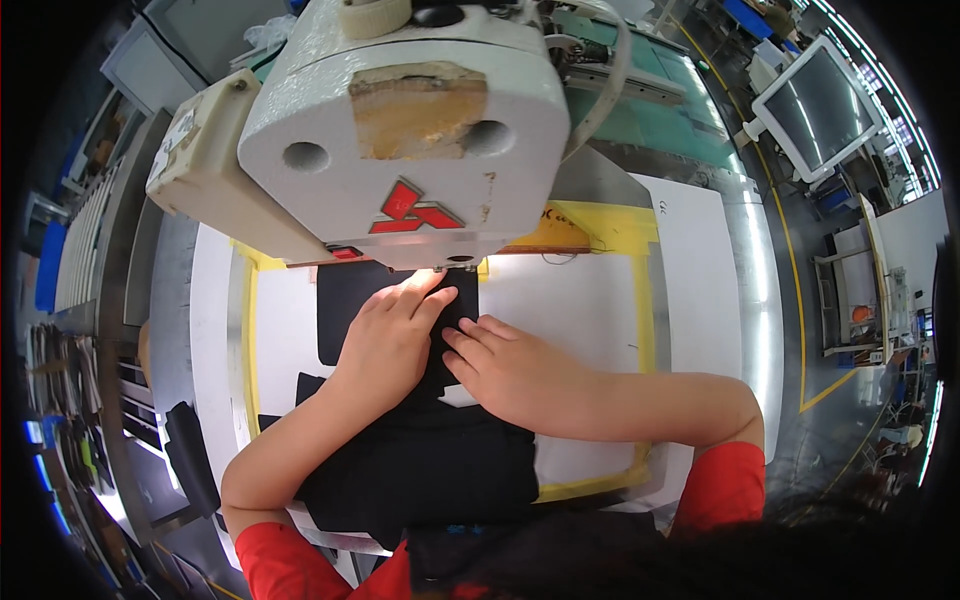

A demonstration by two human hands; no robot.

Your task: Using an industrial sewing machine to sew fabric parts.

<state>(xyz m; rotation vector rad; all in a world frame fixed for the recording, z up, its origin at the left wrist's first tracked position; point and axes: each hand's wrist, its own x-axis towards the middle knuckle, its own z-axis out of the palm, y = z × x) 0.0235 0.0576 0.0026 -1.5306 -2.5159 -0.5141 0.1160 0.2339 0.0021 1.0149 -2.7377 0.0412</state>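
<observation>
Under the white head of a large sewing machine [310,220] lies a flat black fabric panel [340,305]. My left hand [390,335] rests on the panel, its fingers stretched toward the lit spot below the machine head; the needle itself is hard to make out. Just to the right, my right hand [495,365] lies with extended fingertips on the panel's right part. Neither hand grips anything. More black cloth [420,465] spreads from under my wrists toward my body, and a small white piece [457,396] shows beside my right palm.
Yellow tape [645,330] borders the white work surface [590,310]. A beige box [235,165] juts from the machine's left side. At far left stands a rack of stacked materials [65,370]; a monitor [818,108] is at the far right. Dark cloth [190,450] hangs at the left edge.
</observation>
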